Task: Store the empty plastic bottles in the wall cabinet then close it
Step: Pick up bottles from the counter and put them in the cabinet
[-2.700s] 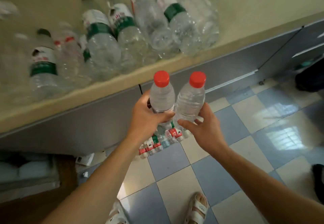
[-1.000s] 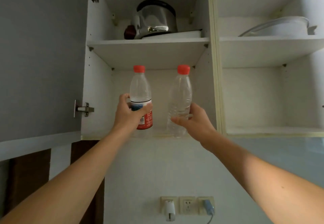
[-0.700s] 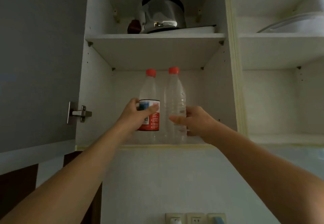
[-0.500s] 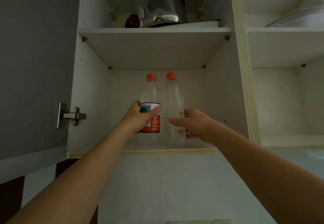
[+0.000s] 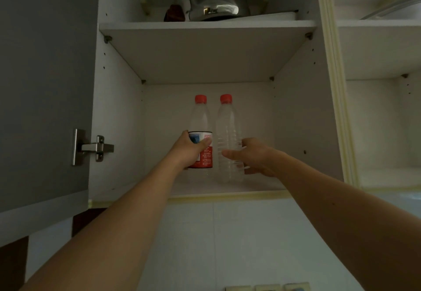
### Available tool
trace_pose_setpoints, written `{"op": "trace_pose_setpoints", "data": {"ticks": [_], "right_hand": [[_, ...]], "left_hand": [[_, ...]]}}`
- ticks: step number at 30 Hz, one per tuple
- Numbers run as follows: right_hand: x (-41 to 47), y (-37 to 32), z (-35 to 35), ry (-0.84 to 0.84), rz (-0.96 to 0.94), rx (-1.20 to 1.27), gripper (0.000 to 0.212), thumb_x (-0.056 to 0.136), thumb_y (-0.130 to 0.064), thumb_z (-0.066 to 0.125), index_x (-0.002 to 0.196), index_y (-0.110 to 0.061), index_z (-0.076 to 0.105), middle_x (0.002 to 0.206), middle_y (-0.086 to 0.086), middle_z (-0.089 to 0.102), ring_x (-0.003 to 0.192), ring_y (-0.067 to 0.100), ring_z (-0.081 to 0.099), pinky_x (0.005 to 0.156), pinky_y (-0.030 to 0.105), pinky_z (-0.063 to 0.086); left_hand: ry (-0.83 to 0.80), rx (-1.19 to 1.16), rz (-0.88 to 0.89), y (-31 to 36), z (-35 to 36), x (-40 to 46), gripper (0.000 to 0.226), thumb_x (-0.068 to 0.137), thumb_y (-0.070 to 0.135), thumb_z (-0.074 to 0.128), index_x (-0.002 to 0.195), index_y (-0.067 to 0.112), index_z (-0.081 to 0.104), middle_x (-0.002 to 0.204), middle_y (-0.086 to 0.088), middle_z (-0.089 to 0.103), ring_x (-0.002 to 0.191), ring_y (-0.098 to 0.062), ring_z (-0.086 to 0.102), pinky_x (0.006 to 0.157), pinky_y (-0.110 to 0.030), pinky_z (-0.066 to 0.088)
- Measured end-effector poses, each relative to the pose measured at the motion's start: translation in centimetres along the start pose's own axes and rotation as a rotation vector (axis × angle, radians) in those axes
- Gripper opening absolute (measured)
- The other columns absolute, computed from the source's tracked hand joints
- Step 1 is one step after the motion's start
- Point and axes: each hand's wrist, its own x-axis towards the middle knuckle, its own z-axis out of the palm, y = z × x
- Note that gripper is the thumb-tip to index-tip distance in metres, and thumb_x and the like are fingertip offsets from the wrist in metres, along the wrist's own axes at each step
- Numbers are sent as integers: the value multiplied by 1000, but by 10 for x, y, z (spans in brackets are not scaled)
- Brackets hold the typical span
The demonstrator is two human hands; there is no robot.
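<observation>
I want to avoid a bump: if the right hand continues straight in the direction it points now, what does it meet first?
The right hand already grips the unlabelled bottle; pushed further in, probably the cabinet's back wall comes next, though depth is unclear.

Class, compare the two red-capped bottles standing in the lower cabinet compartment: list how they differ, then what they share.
1. The left bottle wears a red and blue label; the right bottle has none, so its ribbed clear wall shows.
2. The left hand grips the left bottle round its label; the right hand has thumb and fingers loosely around the right bottle.

Shared: both are clear, red-capped, upright, side by side.
</observation>
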Motion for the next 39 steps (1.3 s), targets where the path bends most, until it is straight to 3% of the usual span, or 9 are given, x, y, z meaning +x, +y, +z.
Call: {"op": "trace_pose_setpoints", "data": {"ticks": [5, 10, 14, 18, 20, 25, 30, 34, 39], "right_hand": [[-16, 3, -6, 18, 9, -62, 93, 81, -41, 82, 153, -14, 30, 142, 11, 52, 114, 25, 61, 85, 34, 58], [-56, 8, -27, 219, -161, -171, 72, 84, -40, 79, 143, -13, 48, 126, 8, 62, 109, 24, 63, 95, 40, 55], [-123, 8, -53, 368, -301, -445, 45, 92, -37, 67, 131, -17, 58, 112, 2, 69, 104, 23, 63, 82, 29, 48], [-204, 13, -81, 477, -452, -606, 24, 94, -29, 57, 114, -18, 64, 105, 2, 67, 101, 27, 62, 82, 37, 50], [-246, 17, -95, 487, -505, -642, 12, 92, -28, 56, 95, -18, 63, 96, 4, 65, 91, 31, 61, 75, 40, 50], [-341, 43, -119, 484, -518, -642, 44, 94, -33, 49, 57, -17, 30, 56, -1, 39, 63, 35, 45, 56, 41, 37], [-427, 104, -132, 424, -228, -606, 54, 96, -26, 51, 51, -16, 24, 52, 7, 20, 54, 27, 31, 51, 38, 22], [-505, 167, -132, 297, 153, -345, 49, 88, -22, 57, 51, -20, 26, 49, -5, 20, 49, 12, 21, 48, 33, 18], [-604, 242, -111, 339, 566, 58, 59, 92, -22, 60, 37, -22, 37, 41, -8, 27, 35, 11, 23, 39, 20, 19]], "left_hand": [[-40, 185, 11, 0, -4, -7, 56, 99, 36, 62, 145, 15, 39, 135, -6, 59, 110, -24, 62, 66, -29, 49], [27, 492, 138, 5, -18, -35, 64, 88, 39, 75, 142, 14, 52, 135, -6, 63, 114, -23, 63, 97, -40, 53], [135, 573, 213, 33, -20, -87, 50, 87, 44, 74, 126, 15, 62, 114, -7, 68, 89, -18, 60, 68, -29, 48], [195, 476, 301, 75, -4, -147, 28, 95, 40, 64, 100, 13, 69, 87, -3, 67, 86, -26, 64, 76, -35, 52], [160, 429, 361, 93, 15, -183, 31, 99, 35, 59, 80, 11, 67, 69, 1, 60, 71, -26, 60, 66, -33, 45], [-12, 320, 384, 106, 75, -277, 47, 103, 35, 52, 62, 15, 64, 56, -2, 57, 50, -12, 49, 53, -29, 36], [-100, 283, 314, 99, 133, -360, 56, 104, 36, 49, 57, 6, 44, 51, -2, 39, 50, -15, 36, 57, -36, 34], [-250, 222, 228, 82, 173, -430, 58, 102, 33, 54, 55, 17, 24, 55, -1, 20, 49, -15, 18, 47, -33, 21], [-363, -173, -179, 36, 224, -509, 59, 98, 29, 58, 45, 24, 32, 47, 2, 30, 44, -15, 23, 43, -24, 21]]}}
